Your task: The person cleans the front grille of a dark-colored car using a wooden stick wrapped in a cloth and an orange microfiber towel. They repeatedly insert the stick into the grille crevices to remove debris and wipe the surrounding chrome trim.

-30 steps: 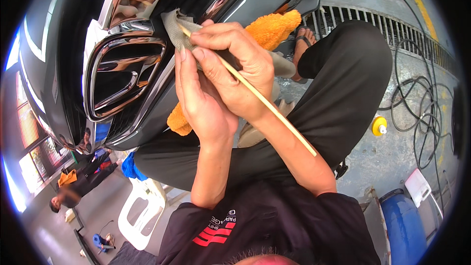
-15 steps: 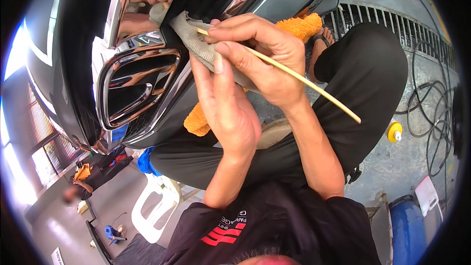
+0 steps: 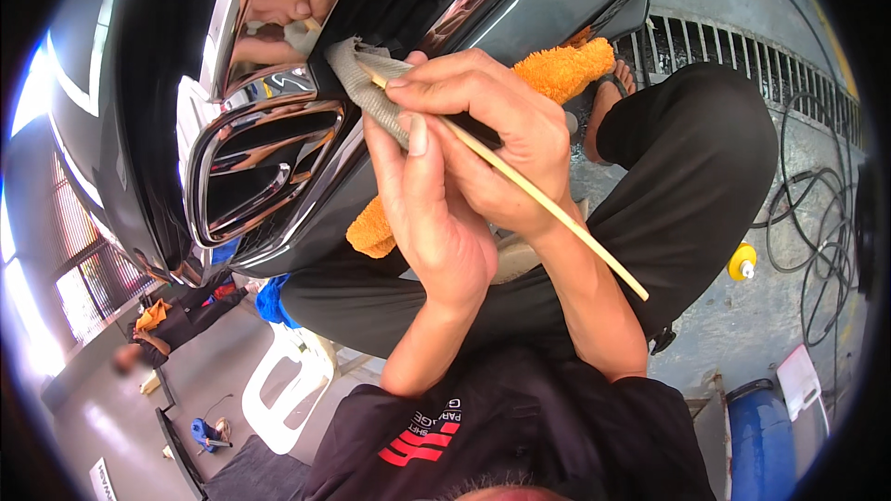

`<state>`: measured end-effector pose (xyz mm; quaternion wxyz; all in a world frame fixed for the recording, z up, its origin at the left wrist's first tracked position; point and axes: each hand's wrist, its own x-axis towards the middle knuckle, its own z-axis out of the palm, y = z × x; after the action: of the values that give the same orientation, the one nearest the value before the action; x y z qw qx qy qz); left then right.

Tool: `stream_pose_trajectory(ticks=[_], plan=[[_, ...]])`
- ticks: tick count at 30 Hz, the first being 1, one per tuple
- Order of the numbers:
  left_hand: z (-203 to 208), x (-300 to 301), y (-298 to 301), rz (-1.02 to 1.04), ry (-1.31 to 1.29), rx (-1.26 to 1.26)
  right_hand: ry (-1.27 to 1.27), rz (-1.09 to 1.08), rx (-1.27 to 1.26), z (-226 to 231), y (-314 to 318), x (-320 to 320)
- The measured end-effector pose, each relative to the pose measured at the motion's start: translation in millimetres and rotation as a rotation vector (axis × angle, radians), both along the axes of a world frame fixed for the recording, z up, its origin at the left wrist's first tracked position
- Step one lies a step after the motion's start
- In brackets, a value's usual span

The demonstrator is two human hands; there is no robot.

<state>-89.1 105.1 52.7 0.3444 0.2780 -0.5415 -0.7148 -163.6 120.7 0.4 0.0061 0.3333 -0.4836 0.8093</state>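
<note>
My right hand (image 3: 506, 134) pinches a thin wooden stick (image 3: 548, 204) that slants down to the right, its upper tip against a grey cloth (image 3: 357, 83). My left hand (image 3: 432, 213) grips the lower edge of that cloth, thumb on top and fingers behind. Both hands are close together at the car's front end, beside a dark grille (image 3: 394, 0) and chrome trim (image 3: 278, 19) that mirrors my fingers. Below the cloth, the chrome badge (image 3: 269, 167) sits on the car. Part of my left fingers is hidden behind the cloth.
Orange towels (image 3: 561, 72) lie behind my hands, near a floor drain grate (image 3: 687, 46). A black hose (image 3: 817, 223), a yellow bottle (image 3: 742, 263) and a blue barrel (image 3: 761, 436) are at the right. At the left stand a white plastic chair (image 3: 292, 390) and another person (image 3: 176, 325) with an orange cloth.
The stick has tilted more steeply, its free end swinging down and left. My right thumb and fingers have shifted along with it, while my left hand keeps hold of the cloth.
</note>
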Motion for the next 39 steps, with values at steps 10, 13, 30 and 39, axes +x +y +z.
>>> stream_pose_trajectory(ticks=[10, 13, 30, 39], plan=[[4, 3, -2, -0.052, -0.031, -0.023, -0.079, 0.059, -0.019, 1, 0, 2], [0, 5, -5, -0.052, -0.049, -0.023, -0.020, 0.035, -0.003, -5, -2, 3], [0, 14, -2, -0.054, -0.027, -0.058, 0.183, -0.167, 0.122, 22, -5, 22], [10, 6, 5, -0.034, -0.085, -0.100, 0.040, -0.070, 0.090, 19, -1, 15]])
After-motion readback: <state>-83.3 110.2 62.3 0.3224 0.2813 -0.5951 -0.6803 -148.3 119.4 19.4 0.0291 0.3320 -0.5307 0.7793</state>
